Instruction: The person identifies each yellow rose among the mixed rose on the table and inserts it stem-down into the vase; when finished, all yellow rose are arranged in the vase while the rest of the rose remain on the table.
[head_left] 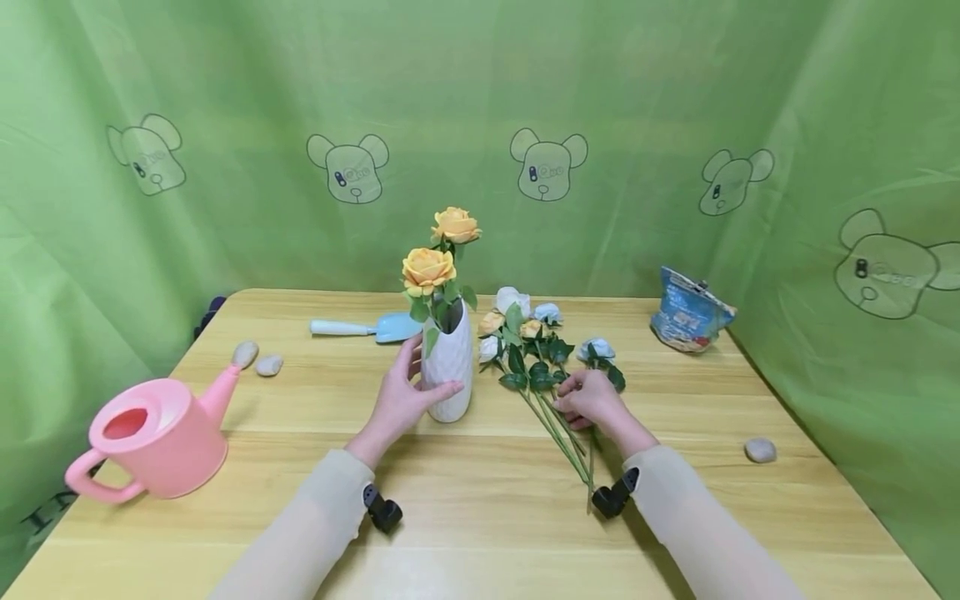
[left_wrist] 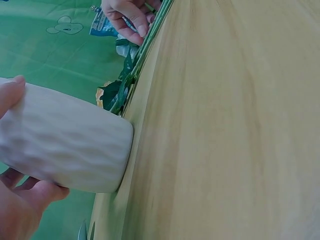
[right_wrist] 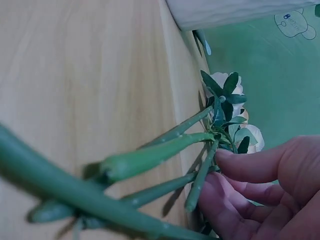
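Note:
My left hand (head_left: 401, 404) grips a white textured vase (head_left: 450, 371) around its side, thumb on the near face. The vase stands upright on the table, holding two yellow-orange roses (head_left: 429, 271). To its right lies a bunch of artificial roses in white, orange and pale blue, with green stems (head_left: 553, 429) pointing toward me. My right hand (head_left: 596, 402) is at these stems, and its thumb (right_wrist: 245, 165) and fingers pinch one green stem (right_wrist: 202, 180). Which bloom that stem belongs to cannot be made out. A pale blue rose (head_left: 596, 350) lies just beyond this hand.
A pink watering can (head_left: 168, 442) stands at the left, two grey stones (head_left: 268, 365) near its spout. Behind the vase lies a light blue trowel (head_left: 345, 328). A blue bag (head_left: 688, 312) stands back right, and another stone (head_left: 761, 450) lies near the right edge. Green curtains surround the table.

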